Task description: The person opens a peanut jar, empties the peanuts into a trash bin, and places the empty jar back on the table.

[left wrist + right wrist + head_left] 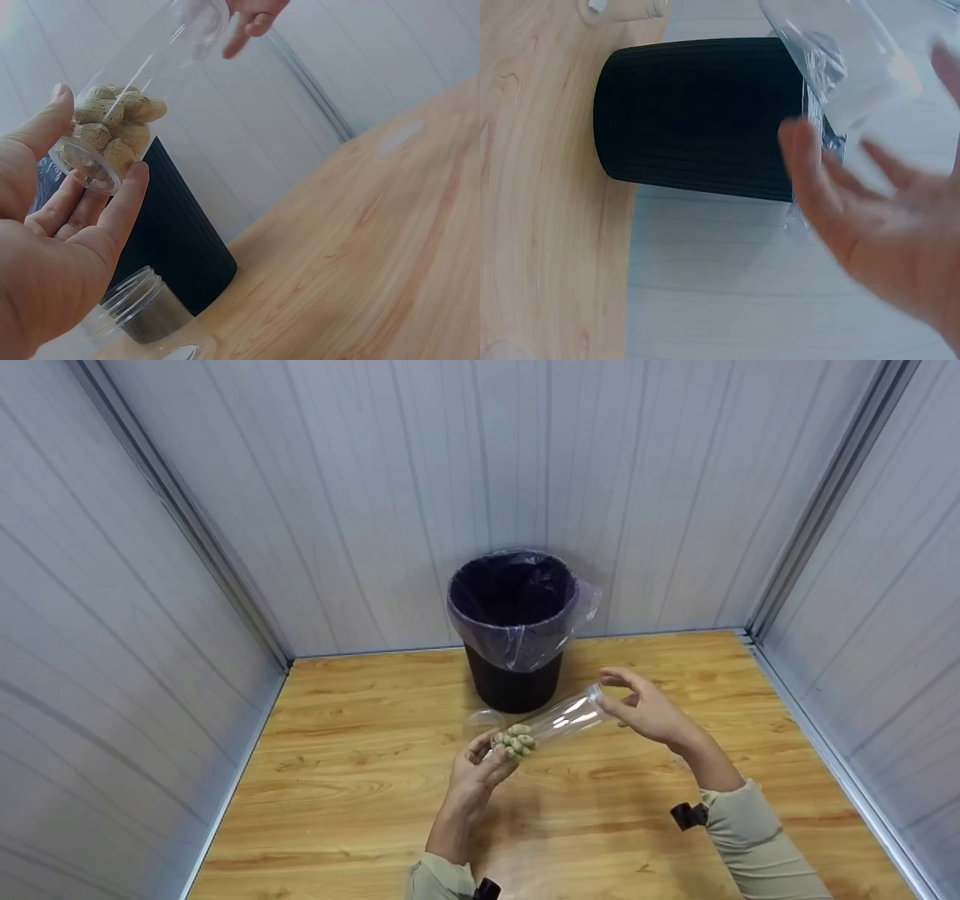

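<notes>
A clear plastic jar [568, 718] is tilted above the table, its threaded mouth up and to the right. Several unshelled peanuts [516, 741] lie gathered at its bottom end. My left hand [472, 780] grips that end, with thumb and fingers on opposite sides of the base, as the left wrist view shows. Beside the mouth is my right hand [651, 717], fingers spread and blurred in the right wrist view. It looks apart from the jar there and holds nothing. A second clear jar [146, 307] stands on the table, partly behind my left hand.
A black bin [516, 682] lined with a translucent bag [517, 639] stands against the back wall, just behind the jars. A clear round lid [402, 138] lies on the wooden table [337, 780] to the right. Pale panels [375, 510] enclose the back and both sides.
</notes>
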Available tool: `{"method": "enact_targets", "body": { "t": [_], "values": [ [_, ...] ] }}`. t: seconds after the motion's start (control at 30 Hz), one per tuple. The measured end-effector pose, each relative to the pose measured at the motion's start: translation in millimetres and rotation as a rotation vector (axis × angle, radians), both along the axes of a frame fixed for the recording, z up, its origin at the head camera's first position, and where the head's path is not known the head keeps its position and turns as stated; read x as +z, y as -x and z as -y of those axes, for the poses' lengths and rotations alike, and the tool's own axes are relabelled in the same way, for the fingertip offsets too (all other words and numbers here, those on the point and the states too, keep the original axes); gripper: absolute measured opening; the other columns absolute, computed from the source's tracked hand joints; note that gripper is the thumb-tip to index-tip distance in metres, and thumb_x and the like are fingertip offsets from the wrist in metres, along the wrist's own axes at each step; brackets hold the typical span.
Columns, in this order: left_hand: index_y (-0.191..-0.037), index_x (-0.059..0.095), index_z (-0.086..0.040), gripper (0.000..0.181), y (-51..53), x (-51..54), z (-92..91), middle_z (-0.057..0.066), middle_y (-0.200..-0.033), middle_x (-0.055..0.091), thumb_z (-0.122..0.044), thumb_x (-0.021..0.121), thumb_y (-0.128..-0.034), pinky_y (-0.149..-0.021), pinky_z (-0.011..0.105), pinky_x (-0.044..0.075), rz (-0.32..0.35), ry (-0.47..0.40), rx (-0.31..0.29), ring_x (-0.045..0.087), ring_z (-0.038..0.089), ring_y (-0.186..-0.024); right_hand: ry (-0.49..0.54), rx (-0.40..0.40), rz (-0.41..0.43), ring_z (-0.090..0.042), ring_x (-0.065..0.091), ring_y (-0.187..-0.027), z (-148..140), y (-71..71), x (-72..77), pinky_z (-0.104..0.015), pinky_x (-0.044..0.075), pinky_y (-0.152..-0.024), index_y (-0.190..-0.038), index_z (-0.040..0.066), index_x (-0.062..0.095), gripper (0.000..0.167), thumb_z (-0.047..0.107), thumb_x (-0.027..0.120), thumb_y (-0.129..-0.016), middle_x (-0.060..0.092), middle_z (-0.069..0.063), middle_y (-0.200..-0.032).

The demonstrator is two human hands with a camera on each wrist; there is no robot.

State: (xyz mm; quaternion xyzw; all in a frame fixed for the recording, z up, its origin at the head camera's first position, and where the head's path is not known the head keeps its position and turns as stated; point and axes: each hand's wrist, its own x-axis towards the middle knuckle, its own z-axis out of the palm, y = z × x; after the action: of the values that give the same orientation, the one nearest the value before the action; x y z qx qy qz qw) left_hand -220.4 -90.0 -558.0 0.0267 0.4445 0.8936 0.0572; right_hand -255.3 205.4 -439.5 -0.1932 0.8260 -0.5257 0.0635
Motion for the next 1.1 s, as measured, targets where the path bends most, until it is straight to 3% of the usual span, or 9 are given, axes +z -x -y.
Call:
{"method": "enact_targets", "body": {
  "t": [0.1, 0.17, 0.23, 0.33, 0.47, 0.6, 0.83, 1.0, 1.1],
  "values": [
    [-0.132, 0.043, 0.012, 0.048, -0.7, 0.3, 0.2, 0.019, -0.124, 0.050, 0.005, 0.064, -0.0897, -0.090, 0.042, 0.052, 0.001, -0.004, 0.003, 0.059, 0.024, -0.105, -0.127, -0.127, -0.024, -0.029, 0.064, -0.084, 6.8, -0.9, 1.9, -0.038, 0.056, -0.065, -0.135, 0.003, 0.051, 0.059, 0.049, 0.051, -0.098, 0.061, -0.021, -0.114],
    [-0.132, 0.043, 0.012, 0.048, -2.5, -0.9, 0.5, 0.018, -0.124, 0.050, 0.004, 0.064, -0.0898, -0.091, 0.042, 0.052, 0.005, 0.001, -0.002, 0.059, 0.024, -0.105, -0.170, -0.147, -0.030, -0.025, 0.064, -0.073, 9.5, -1.9, 1.7, -0.037, 0.056, -0.061, -0.128, 0.004, 0.059, 0.059, 0.054, 0.050, -0.097, 0.065, -0.015, -0.099],
    [-0.134, 0.041, 0.013, 0.050, -3.6, -2.2, 1.2, 0.017, -0.125, 0.049, 0.004, 0.064, -0.0905, -0.091, 0.041, 0.051, 0.001, 0.009, -0.009, 0.058, 0.023, -0.106, -0.131, -0.102, -0.001, -0.024, 0.064, -0.070, 9.6, -2.1, 0.6, -0.038, 0.056, -0.061, -0.125, 0.004, 0.060, 0.053, 0.049, 0.055, -0.096, 0.064, -0.013, -0.096],
    [-0.135, 0.040, 0.013, 0.051, -4.8, -3.5, 2.2, 0.016, -0.125, 0.050, 0.003, 0.063, -0.0913, -0.091, 0.041, 0.052, 0.005, 0.011, -0.010, 0.057, 0.022, -0.106, -0.017, 0.017, 0.016, -0.027, 0.063, -0.084, 5.8, -0.6, -2.3, -0.039, 0.057, -0.070, -0.127, 0.001, 0.057, 0.043, 0.028, 0.066, -0.094, 0.060, -0.017, -0.107],
    [-0.135, 0.039, 0.014, 0.051, -5.2, -4.6, 2.9, 0.016, -0.124, 0.051, 0.002, 0.063, -0.0915, -0.090, 0.040, 0.052, 0.010, 0.011, -0.006, 0.057, 0.022, -0.105, 0.121, 0.163, -0.012, -0.035, 0.058, -0.101, -1.9, 2.8, -7.2, -0.037, 0.055, -0.080, -0.131, -0.002, 0.053, 0.047, 0.005, 0.071, -0.088, 0.054, -0.025, -0.121],
    [-0.136, 0.038, 0.014, 0.053, -5.3, -4.9, 3.3, 0.017, -0.124, 0.050, 0.001, 0.064, -0.0915, -0.089, 0.039, 0.053, 0.011, 0.020, -0.008, 0.058, 0.022, -0.105, 0.223, 0.230, -0.032, -0.040, 0.055, -0.107, -6.5, 5.8, -11.1, -0.036, 0.054, -0.085, -0.134, -0.006, 0.047, 0.054, -0.002, 0.071, -0.086, 0.049, -0.028, -0.129],
    [-0.134, 0.041, 0.014, 0.050, -5.2, -7.2, 3.6, 0.019, -0.124, 0.051, 0.001, 0.064, -0.0915, -0.087, 0.037, 0.054, 0.040, 0.039, 0.018, 0.061, 0.023, -0.102, 0.284, 0.106, 0.022, -0.034, 0.055, -0.105, -16.4, 8.5, -25.4, -0.033, 0.055, -0.082, -0.124, -0.010, 0.041, 0.051, -0.002, 0.072, -0.085, 0.048, -0.025, -0.123],
    [-0.131, 0.047, 0.010, 0.044, -5.7, -5.4, 2.3, 0.017, -0.122, 0.052, -0.001, 0.064, -0.0918, -0.085, 0.036, 0.055, 0.023, 0.007, 0.008, 0.061, 0.023, -0.102, 0.236, -0.039, -0.007, -0.032, 0.055, -0.105, -30.9, 19.8, -40.8, -0.028, 0.054, -0.081, -0.123, -0.009, 0.048, 0.047, 0.004, 0.073, -0.086, 0.053, -0.023, -0.121],
    [-0.128, 0.050, 0.007, 0.039, -7.9, -2.7, 2.0, 0.016, -0.119, 0.053, -0.001, 0.064, -0.0922, -0.083, 0.036, 0.055, 0.008, -0.005, 0.000, 0.061, 0.023, -0.099, 0.150, -0.160, -0.032, -0.033, 0.054, -0.107, -41.7, 28.9, -54.1, -0.027, 0.052, -0.082, -0.125, -0.005, 0.052, 0.049, 0.012, 0.076, -0.086, 0.056, -0.022, -0.122]
  ]
}}
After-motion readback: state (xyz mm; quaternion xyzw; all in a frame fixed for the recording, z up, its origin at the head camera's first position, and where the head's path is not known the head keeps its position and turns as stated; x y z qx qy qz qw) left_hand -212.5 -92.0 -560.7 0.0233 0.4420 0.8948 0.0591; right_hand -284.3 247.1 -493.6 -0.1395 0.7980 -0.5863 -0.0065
